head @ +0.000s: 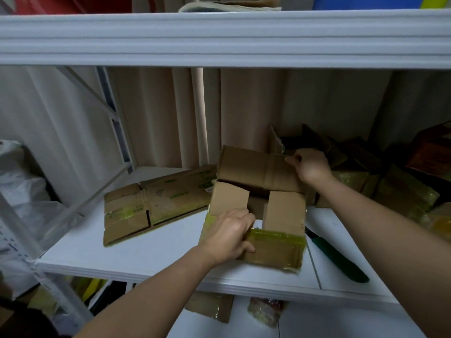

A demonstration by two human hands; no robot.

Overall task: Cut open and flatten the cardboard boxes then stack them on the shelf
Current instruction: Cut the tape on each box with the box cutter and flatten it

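The white metal shelf (151, 252) carries everything here, with its upper white beam (219, 37) hanging low over the work. On the left of the board lies a flattened brown cardboard box with green print (156, 203), already down. Just right of it stands the open brown cardboard box with yellow-green tape (258, 191), flaps splayed. The left hand (229, 235) is closed over its near taped flap, and the right hand (311, 164) pinches the far flap's corner. To flatten it well, I judge the hands should press opposite corners so the walls fold along their creases. Room is tight: taped packages (402, 191) crowd the right, and a green-handled knife (339, 257) lies just beside the box, near the shelf's front edge.
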